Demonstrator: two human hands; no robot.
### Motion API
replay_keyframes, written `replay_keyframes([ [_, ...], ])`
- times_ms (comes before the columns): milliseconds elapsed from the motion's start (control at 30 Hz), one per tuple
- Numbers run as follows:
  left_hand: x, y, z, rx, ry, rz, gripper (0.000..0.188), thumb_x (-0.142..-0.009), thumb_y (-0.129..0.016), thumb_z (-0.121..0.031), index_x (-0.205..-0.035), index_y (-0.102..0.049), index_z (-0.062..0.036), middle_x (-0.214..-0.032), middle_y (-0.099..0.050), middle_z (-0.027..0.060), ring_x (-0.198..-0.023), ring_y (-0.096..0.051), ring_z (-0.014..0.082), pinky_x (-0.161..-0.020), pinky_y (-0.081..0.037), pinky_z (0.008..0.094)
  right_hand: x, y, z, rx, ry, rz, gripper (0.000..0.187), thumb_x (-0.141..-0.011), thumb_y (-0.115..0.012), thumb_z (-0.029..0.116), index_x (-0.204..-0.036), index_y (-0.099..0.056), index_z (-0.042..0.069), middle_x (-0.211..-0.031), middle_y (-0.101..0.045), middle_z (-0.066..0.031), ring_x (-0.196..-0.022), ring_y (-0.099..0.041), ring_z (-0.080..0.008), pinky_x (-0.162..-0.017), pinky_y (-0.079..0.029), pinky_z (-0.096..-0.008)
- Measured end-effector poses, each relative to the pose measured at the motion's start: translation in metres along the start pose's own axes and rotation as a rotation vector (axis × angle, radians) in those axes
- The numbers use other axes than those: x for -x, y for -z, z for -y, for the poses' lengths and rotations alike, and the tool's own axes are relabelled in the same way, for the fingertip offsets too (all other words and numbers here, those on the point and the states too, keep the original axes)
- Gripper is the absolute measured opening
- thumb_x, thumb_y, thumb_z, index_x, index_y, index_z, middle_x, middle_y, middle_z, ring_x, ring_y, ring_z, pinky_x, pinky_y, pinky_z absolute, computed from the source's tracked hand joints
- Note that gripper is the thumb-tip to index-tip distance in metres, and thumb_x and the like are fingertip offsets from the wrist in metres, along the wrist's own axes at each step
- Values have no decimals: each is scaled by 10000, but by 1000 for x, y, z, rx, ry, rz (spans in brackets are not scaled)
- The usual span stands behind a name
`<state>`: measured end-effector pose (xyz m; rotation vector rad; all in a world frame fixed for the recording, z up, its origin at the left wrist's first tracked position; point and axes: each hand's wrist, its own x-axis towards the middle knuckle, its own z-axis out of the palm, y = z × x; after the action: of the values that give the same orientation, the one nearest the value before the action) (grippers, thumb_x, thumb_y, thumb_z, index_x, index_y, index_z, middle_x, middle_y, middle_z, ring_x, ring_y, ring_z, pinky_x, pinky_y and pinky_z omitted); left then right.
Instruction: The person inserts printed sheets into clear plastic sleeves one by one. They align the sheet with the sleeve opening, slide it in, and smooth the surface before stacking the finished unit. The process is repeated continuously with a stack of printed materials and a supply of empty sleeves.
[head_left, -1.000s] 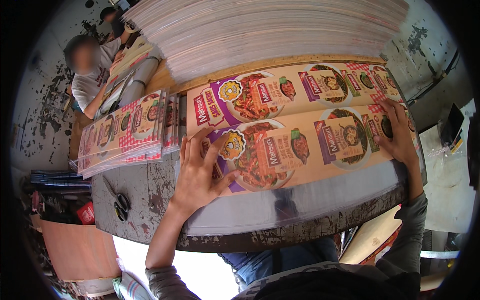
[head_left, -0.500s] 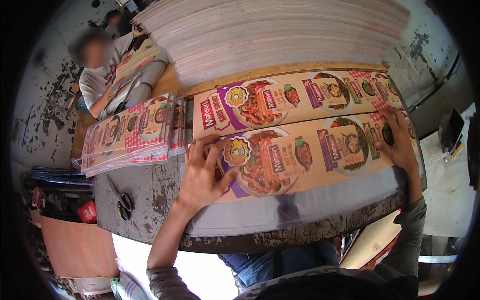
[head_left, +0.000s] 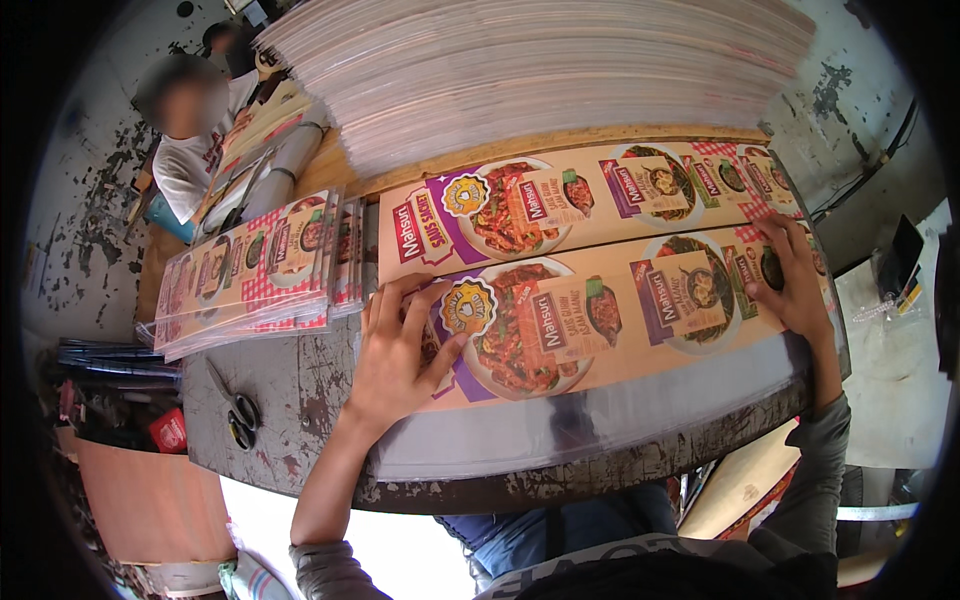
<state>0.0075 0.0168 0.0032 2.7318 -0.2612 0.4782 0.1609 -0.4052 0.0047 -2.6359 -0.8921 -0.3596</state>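
Two long printed food banners (head_left: 620, 345) lie one behind the other on the table, showing plates of food on an orange ground. Over the left end of the nearer one rests my left hand (head_left: 400, 340), fingers spread and thumb apart. My right hand (head_left: 793, 275) touches its right end, fingers stretched toward the far edge and thumb apart. Clear plastic film (head_left: 590, 430) extends from under the nearer banner toward me. The farther banner (head_left: 590, 205) lies flat, its front edge running beside the nearer one's back edge.
Plastic-covered printed sheets (head_left: 250, 265) are piled to the left, with black-handled scissors (head_left: 238, 415) in front of them on the worn table (head_left: 290, 375). A tall stack of sheets (head_left: 560, 80) stands behind. Another person (head_left: 185, 165) works at the far left.
The view has shifted slightly, so the table and sheets appear a little farther left. Both hands keep nearly the same places on the nearer banner.
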Motion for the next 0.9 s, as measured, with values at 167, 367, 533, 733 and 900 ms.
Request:
replay_keyframes([
  [167,-1,4,-2,5,21,15,463,-738,-647,-150,-1153,-490,-20,-1135,-478,175,-1058,-473,347,-912,-362,428,2,0,-2,50,5,-26,684,-670,-689,300,-1252,-419,65,-1277,-375,-171,-1204,-351,-361,-1007,-285,-434],
  [367,1,2,-1,0,1,4,468,-736,-649,-148,-1156,-492,-17,-1129,-476,184,-1053,-475,345,-912,-361,428,0,-1,1,-33,-16,-6,702,-652,-693,286,-1255,-414,58,-1263,-381,-173,-1193,-365,-359,-990,-315,-421],
  [533,1,0,0,-15,-9,-10,466,-738,-647,-152,-1155,-491,-16,-1129,-475,184,-1049,-475,348,-909,-363,427,-1,0,1,12,15,-5,702,-650,-691,286,-1251,-415,51,-1256,-384,-173,-1188,-371,-356,-980,-328,-412],
  [733,1,-1,-1,-23,6,-6,459,-726,-657,-131,-1143,-501,-19,-1127,-479,183,-1035,-482,350,-897,-375,429,1,0,0,14,6,0,702,-655,-689,290,-1255,-414,51,-1260,-382,-171,-1192,-369,-350,-985,-323,-414],
  [900,0,0,-3,-9,10,-21,460,-723,-661,-126,-1141,-502,-22,-1125,-482,181,-1030,-486,349,-896,-378,430,0,-1,-1,-26,-2,12,719,-658,-690,308,-1269,-410,54,-1275,-373,-174,-1203,-360,-349,-999,-306,-420],
])
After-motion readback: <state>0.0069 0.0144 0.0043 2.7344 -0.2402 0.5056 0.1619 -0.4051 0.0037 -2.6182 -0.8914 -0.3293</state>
